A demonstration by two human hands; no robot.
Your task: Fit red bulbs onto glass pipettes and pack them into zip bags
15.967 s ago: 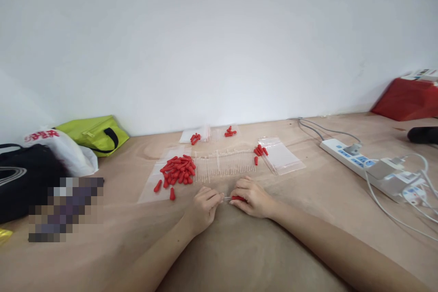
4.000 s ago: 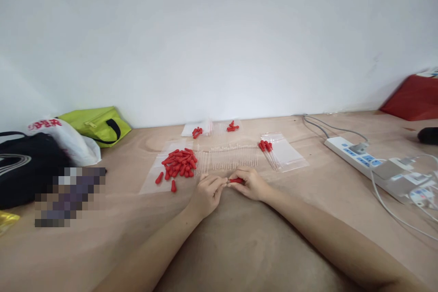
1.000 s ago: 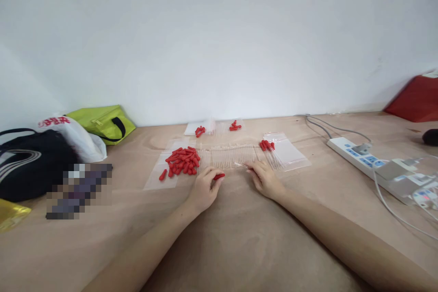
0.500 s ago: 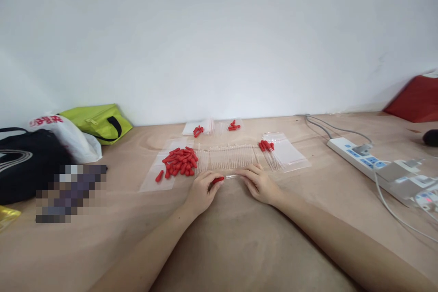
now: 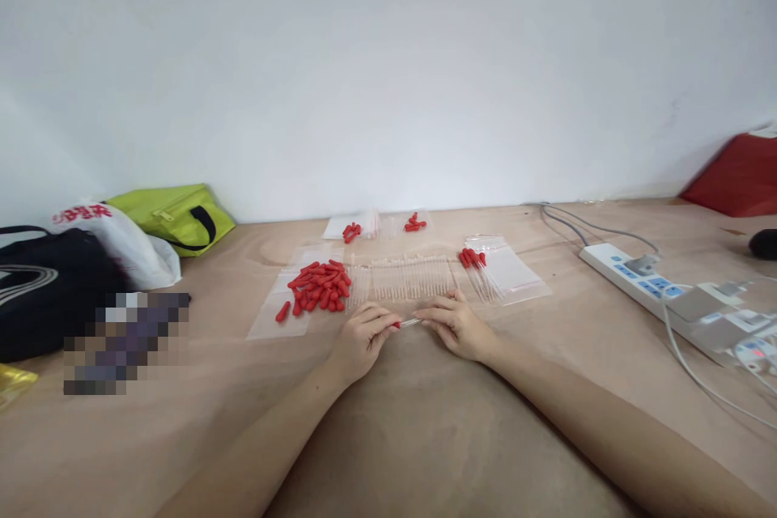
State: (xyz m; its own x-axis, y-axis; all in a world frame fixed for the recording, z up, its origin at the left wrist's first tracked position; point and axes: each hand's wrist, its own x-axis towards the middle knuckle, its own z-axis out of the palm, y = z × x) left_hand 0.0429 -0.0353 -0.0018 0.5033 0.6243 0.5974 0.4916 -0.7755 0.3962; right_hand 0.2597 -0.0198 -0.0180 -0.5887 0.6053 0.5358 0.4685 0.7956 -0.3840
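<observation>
My left hand is closed on a red rubber dropper bulb, mostly hidden by the fingers. My right hand pinches a clear glass dropper tube, whose left end meets the bulb's mouth; I cannot tell how deep it sits. Beyond the hands lies a row of clear dropper tubes. A heap of red bulbs rests on a clear plastic bag to the left. Several droppers with red bulbs fitted lie to the right, beside another clear bag.
Small groups of red bulbs lie on bags near the wall. On the right stands a power strip with plugs and cables. A black bag, a white plastic bag and a lime-green bag stand left; a red bag is far right.
The bulb and tube have come together, with a gap between them before. The left fingers now cover more of the bulb, and my right hand has shifted slightly left.
</observation>
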